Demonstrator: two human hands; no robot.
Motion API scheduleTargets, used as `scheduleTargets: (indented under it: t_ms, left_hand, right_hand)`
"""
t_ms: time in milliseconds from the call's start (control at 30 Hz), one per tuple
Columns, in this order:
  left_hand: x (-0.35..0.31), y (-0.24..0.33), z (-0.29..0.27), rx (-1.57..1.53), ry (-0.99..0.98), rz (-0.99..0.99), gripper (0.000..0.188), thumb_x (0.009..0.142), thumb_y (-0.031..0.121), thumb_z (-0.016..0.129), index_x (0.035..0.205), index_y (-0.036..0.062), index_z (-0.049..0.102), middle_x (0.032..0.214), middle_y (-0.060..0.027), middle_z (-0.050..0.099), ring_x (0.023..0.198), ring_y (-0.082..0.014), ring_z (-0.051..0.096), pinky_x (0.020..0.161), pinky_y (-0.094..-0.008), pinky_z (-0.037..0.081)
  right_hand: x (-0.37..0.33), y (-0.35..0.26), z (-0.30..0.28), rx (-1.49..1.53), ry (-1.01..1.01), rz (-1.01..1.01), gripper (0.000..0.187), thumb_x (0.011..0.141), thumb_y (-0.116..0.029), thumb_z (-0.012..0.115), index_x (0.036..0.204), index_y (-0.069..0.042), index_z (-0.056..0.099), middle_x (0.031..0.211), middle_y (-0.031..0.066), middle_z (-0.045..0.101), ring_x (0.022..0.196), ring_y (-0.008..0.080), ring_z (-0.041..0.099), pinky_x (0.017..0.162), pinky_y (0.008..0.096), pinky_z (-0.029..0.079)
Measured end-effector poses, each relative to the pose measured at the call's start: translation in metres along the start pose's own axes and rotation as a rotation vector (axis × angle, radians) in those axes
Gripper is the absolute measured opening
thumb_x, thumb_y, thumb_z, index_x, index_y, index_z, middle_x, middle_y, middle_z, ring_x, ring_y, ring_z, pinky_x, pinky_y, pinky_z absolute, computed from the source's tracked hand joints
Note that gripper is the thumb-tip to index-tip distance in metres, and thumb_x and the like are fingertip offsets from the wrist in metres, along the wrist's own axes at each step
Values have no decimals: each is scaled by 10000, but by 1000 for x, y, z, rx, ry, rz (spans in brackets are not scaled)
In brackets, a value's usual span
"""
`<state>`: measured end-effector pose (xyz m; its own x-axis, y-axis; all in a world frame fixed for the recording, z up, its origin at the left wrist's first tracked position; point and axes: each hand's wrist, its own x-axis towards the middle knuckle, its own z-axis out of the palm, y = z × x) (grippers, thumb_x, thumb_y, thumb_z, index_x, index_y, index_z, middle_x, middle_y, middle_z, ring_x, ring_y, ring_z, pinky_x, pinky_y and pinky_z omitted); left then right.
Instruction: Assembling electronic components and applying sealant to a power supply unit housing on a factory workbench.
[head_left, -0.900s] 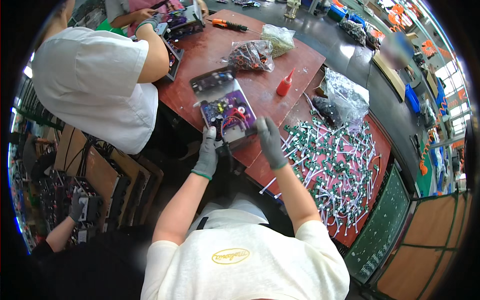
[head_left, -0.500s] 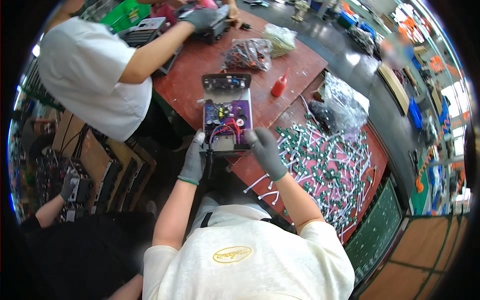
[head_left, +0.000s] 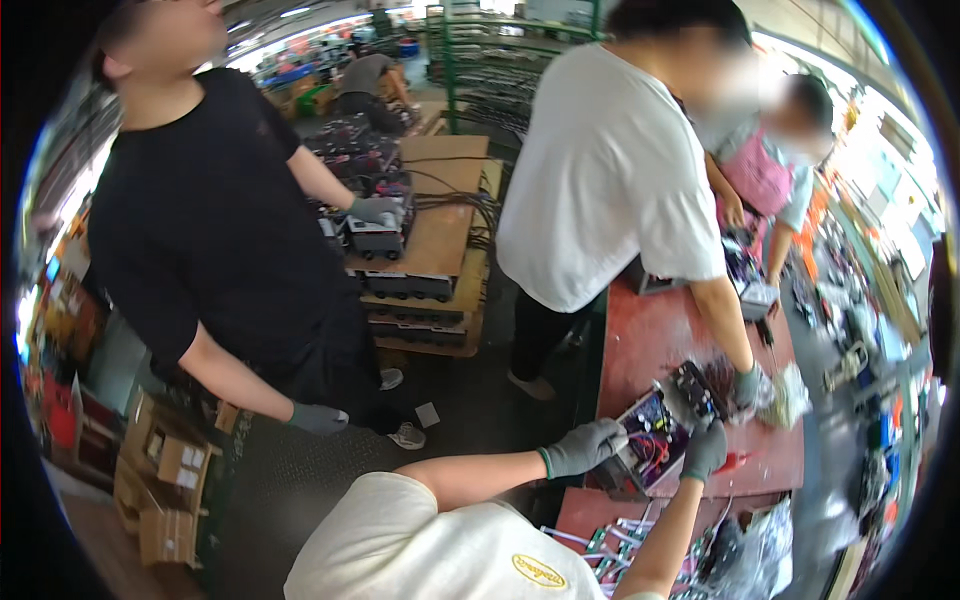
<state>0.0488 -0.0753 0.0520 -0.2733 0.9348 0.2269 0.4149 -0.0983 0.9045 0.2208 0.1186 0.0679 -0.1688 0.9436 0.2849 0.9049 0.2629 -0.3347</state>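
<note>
Left hand (head_left: 585, 448) clasping open case (head_left: 622, 474), right hand (head_left: 706, 452) curled at opposite edge, grip unclear, circuit board (head_left: 670, 437), red wires (head_left: 655, 450) inside

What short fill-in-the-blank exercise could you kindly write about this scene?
1. The person's left hand and right hand wear green-cuffed fabric gloves, otherwise coloured ____.
2. The open rectangular metal box appears in front of a flat tabletop coloured ____.
3. In the picture, the black-shirted co-worker stands to the ____ of the white-shirted co-worker.

Missing words: grey; red; left.
</note>
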Motion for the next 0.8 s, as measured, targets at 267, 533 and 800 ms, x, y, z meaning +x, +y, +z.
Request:
scheduleTargets:
  t_ms: [267, 533, 800]
  left_hand:
    - [3, -5, 1, 95, -20, 70, 253, 944, 255, 479, 1011, 30, 573, 1030, -155, 573, 973, -329, 572, 868, -395, 440]
    - [3, -16, -3, -5, -63, 64, 236, 928, 211, 503, 1064, 40, 592, 1052, -159, 593, 1015, -316, 579, 879, -368, 453]
    - [4, -14, -4, -8, -66, 91, 236, 965, 176, 455, 1112, 28, 565, 1081, -153, 592, 1033, -287, 564, 933, -351, 428]
  right_hand:
    - [6, 2, 8, 47, 116, 9, 376, 870, -386, 512, 738, -48, 607, 713, 217, 612, 675, 403, 602, 602, 510, 447]
    - [25, 21, -19, 304, -62, -161, 698, 652, -248, 780, 1236, -18, 474, 1065, 229, 595, 988, 380, 586, 845, 421, 472]
    - [43, 26, -9, 123, -17, -410, 291, 718, -211, 643, 939, -50, 543, 871, 167, 598, 825, 353, 605, 700, 457, 487]
